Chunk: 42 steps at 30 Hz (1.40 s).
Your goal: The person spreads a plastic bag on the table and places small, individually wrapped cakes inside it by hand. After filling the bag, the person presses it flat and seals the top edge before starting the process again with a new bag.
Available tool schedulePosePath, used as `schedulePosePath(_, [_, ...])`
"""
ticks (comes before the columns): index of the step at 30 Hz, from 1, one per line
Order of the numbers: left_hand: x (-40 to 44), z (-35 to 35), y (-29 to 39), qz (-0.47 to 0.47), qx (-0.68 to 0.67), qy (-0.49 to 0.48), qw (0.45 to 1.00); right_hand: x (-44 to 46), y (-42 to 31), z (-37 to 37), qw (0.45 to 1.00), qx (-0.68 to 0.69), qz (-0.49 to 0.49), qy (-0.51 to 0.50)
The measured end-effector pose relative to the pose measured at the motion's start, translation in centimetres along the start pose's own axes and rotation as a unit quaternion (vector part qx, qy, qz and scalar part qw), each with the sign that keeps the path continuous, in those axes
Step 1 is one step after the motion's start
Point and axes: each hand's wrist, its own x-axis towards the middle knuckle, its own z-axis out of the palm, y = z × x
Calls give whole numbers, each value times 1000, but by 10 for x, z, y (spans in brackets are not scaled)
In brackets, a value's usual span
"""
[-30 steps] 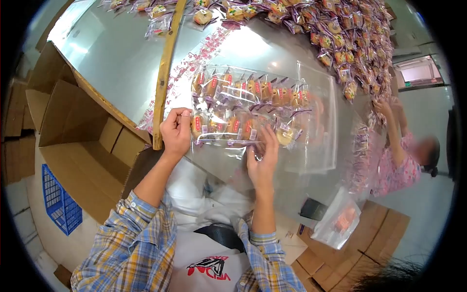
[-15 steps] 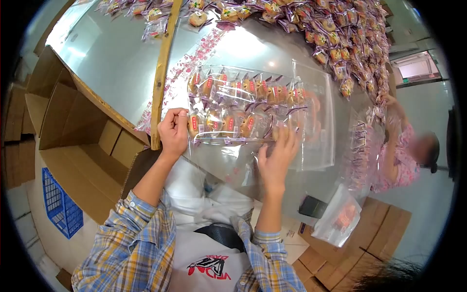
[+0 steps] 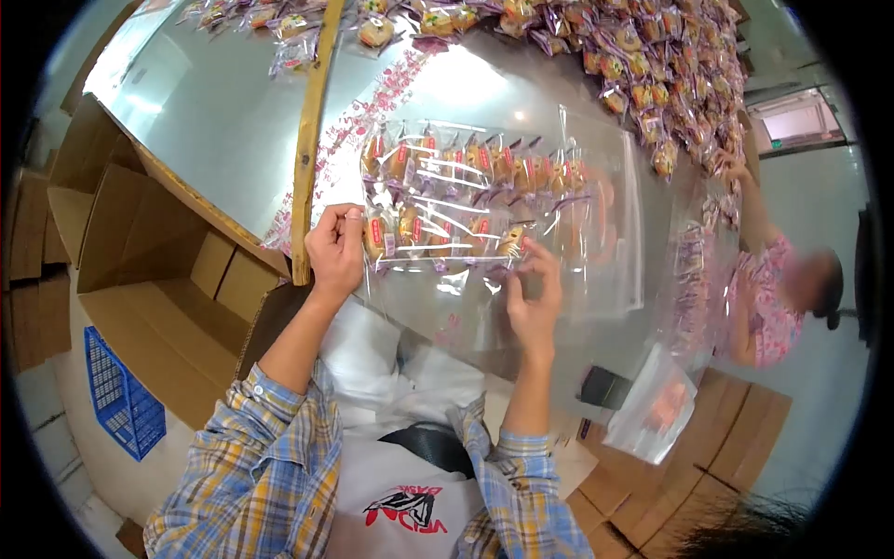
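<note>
A clear plastic bag (image 3: 447,210) lies flat on the metal table, with two rows of small wrapped cakes inside. My left hand (image 3: 337,250) pinches the bag's left edge beside the lower row. At the right end of that row, my right hand (image 3: 536,291) has thumb and fingers curled close to the last wrapped cake (image 3: 511,241) in the row. Whether those fingers grip the cake or only the film is not clear. The bag's right part, with a reddish print, lies flat beyond the rows.
A large pile of wrapped cakes (image 3: 652,65) covers the table's far right. A wooden strip (image 3: 306,149) crosses the table. Open cardboard box (image 3: 158,298) and blue crate (image 3: 124,396) stand left. A co-worker (image 3: 778,298) reaches in from the right, near a black object (image 3: 603,387).
My right hand has gone from spread over the lower row's right end to curled at its lower edge, and the last cake there now sits upright in line. My left hand keeps its hold.
</note>
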Motion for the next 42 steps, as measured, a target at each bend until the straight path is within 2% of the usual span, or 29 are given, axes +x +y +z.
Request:
schedulePosePath(2, [-1, 4, -2, -17, -41, 19, 999, -5, 1, 8, 994, 108, 19, 30])
schedulePosePath(3, [-2, 2, -3, -26, -33, 12, 999, -5, -4, 6, 988, 136, 67, 18])
schedulePosePath(6, [0, -1, -6, -10, -21, 0, 1000, 2, -18, 0, 998, 49, 37, -7])
schedulePosePath(9, [-2, -4, -5, 0, -5, -3, 1000, -4, 2, 18, 994, 91, 44, 32])
schedulePosePath(12, [0, -3, -3, -3, -17, -8, 1000, 1, 3, 19, 996, 74, 8, 53])
schedulePosePath(16, [-1, -3, 0, -29, -38, -13, 999, 8, -13, 19, 999, 45, 19, 0])
schedulePosePath(18, [3, -6, 8, -79, -39, -35, 995, 5, -15, 17, 1000, 0, 9, 11])
schedulePosePath(22, [1, -19, 45, -200, -36, -67, 977, -12, -22, 10, 998, 17, 42, 30])
schedulePosePath(23, [-5, -30, 39, -212, -45, -114, 970, -14, -27, 8, 997, 15, 66, 23])
schedulePosePath(26, [-26, -38, 49, -211, -43, -161, 963, -16, -22, 26, 951, 243, 160, 104])
schedulePosePath(29, [-33, -44, 54, -195, -31, -201, 960, -21, 3, 37, 977, 150, 114, 104])
schedulePosePath(32, [-34, -44, 54, -168, 0, -224, 960, 2, -19, 46, 972, 120, 127, 156])
schedulePosePath(33, [-35, -44, 53, -159, 12, -225, 961, 7, -23, 49, 966, 89, 162, 179])
schedulePosePath(36, [-32, -44, 52, -144, 34, -234, 961, 9, -18, 46, 959, 76, 245, 124])
schedulePosePath(39, [-32, -47, 46, -147, 32, -243, 958, 4, -23, 28, 983, 23, 153, 95])
schedulePosePath(42, [-30, -48, 47, -153, 27, -247, 957, 4, -25, 20, 988, -148, 10, 41])
